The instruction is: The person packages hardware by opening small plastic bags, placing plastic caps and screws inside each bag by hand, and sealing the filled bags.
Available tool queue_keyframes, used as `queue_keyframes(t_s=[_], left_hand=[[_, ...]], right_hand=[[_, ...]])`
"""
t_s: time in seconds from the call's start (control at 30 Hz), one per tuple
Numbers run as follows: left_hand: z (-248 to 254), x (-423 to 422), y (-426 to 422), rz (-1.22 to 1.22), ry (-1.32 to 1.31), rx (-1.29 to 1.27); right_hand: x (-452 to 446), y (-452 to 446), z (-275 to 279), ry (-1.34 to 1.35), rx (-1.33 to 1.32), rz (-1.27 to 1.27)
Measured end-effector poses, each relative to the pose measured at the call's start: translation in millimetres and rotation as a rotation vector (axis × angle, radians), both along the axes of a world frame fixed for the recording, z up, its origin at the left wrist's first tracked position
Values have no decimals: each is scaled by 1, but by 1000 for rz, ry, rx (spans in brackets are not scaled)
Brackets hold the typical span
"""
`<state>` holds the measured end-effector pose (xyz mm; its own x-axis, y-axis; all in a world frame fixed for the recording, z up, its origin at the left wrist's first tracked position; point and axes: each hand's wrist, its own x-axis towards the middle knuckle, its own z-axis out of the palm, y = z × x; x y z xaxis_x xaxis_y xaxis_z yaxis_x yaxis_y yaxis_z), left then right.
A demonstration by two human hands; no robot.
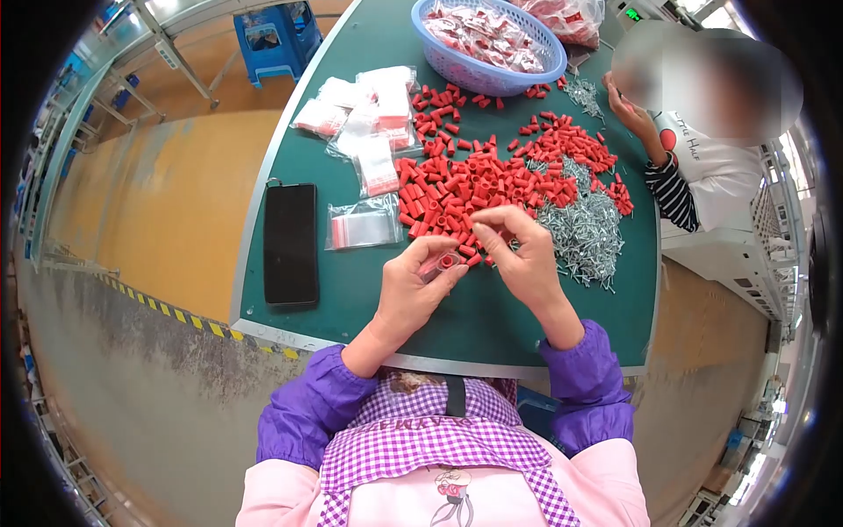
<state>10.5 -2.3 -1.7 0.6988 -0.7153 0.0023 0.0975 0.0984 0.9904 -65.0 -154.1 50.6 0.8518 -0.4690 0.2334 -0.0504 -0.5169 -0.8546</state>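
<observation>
My left hand [411, 288] is closed on a small clear plastic bag [430, 269], with a red cap [447, 261] showing at its mouth. To the right and slightly higher, my right hand [524, 256] has thumb and index finger curled close together; whatever may be between them is too small to make out. Just beyond both hands spreads a heap of red tapered caps [457, 189]. A pile of silver screws [587, 233] lies right of my right hand. Left of the heap are flat, empty-looking zip bags [364, 226] and more stacked bag packs [379, 162].
A black phone [291, 244] lies on the green table [369, 321] at the left. At the back stands a blue basket [492, 79] of filled bags, beside a large plastic sack [566, 19]. A co-worker [702, 162] sits at the right edge. A blue stool [277, 39] is on the floor.
</observation>
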Motion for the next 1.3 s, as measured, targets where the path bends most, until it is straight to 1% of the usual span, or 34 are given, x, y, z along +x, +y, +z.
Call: queue_keyframes(t_s=[0.07,0.1,0.2,0.3,0.4,0.5,0.6,0.7,0.8,0.9,1.0,1.03,1.13,1.17,1.27,1.3], left_hand=[[2,-1,-1,18,-75,-38],[3,0,0,-5,-130,-15],[16,-2,1,18,-274,59],[12,-1,-1,15,-380,38],[11,0,-3,-38,-347,16],[26,6,3,-215,-29,89],[24,13,4,-319,161,4],[29,17,3,-409,234,-34],[29,17,3,-454,355,20],[35,12,6,-363,339,-50],[31,15,10,-289,302,12],[27,13,11,-265,204,19],[19,1,7,-205,135,-104],[17,-2,5,-146,81,-70],[23,-9,-1,-87,154,-131],[25,-9,-1,-87,172,-108]], right_hand=[[-9,8,-1,45,326,39],[-12,8,-8,27,322,70],[-15,13,-15,-56,461,105],[-15,14,-14,-50,451,145],[-18,7,-9,103,432,280],[-20,-7,-1,248,701,354],[-22,-7,3,240,725,358],[-24,-4,-10,47,744,384],[-25,0,-7,154,539,246],[-31,6,3,-68,618,200],[-32,-8,-10,32,243,77],[-33,-2,-9,-31,233,89],[-34,6,-9,-79,268,71],[-32,7,-7,-68,249,65],[-31,11,-16,-67,305,62],[-31,13,-16,-72,361,48]])
